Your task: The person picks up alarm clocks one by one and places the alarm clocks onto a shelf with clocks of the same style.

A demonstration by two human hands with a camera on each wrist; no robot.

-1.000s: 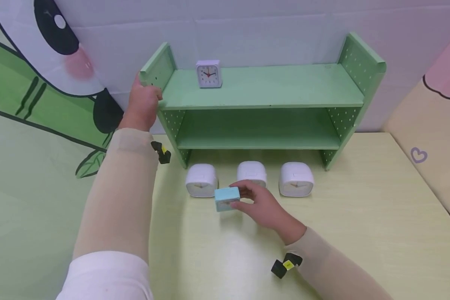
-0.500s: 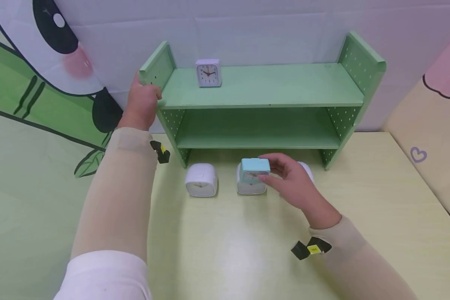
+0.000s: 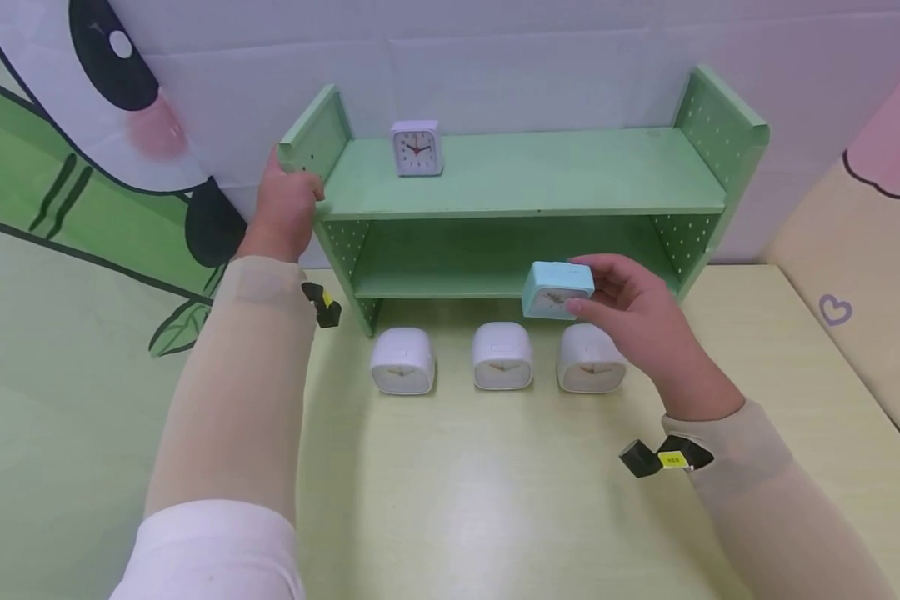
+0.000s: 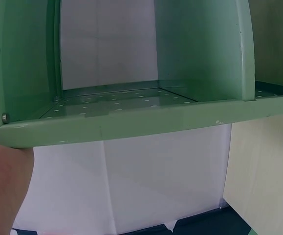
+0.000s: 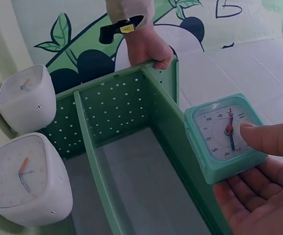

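Three white plastic clocks with rounded corners (image 3: 502,357) stand in a row, apart from one another, on the pale wooden table (image 3: 457,500), at the front foot of a green two-board shelf unit with perforated side panels (image 3: 570,171). The upper board carries a square lilac clock (image 3: 417,148), upright near its left end, dial facing the person. The right hand (image 3: 641,321) pinches a small turquoise box-shaped clock (image 3: 543,292), thumb on the dial and fingers behind, held above the table near the right half of the lower compartment; in the head view it overlaps that board's front edge, and whether any part is inside I cannot tell. The left hand (image 3: 281,208) grips the front edge of the left side panel
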